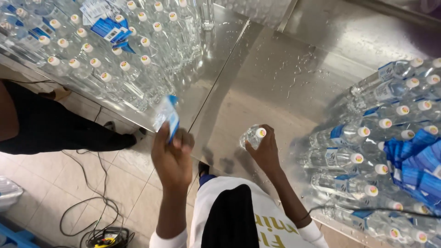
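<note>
My left hand [172, 158] is raised over the edge of a steel table [275, 78] and pinches a small blue and white label [166, 115] between thumb and fingers. My right hand [264, 151] rests on the table and grips a clear plastic water bottle [253, 136] with a white cap, tilted toward me. The two hands are about a hand's width apart. The bottle in my right hand shows no label.
Several unlabelled capped bottles [115, 59] stand packed at the upper left with loose blue labels [103, 23] on them. At the right lie several labelled bottles [367, 133] and a pile of blue labels [422, 165]. A person in black [50, 124] stands at left; cables [96, 211] trail on the tiled floor.
</note>
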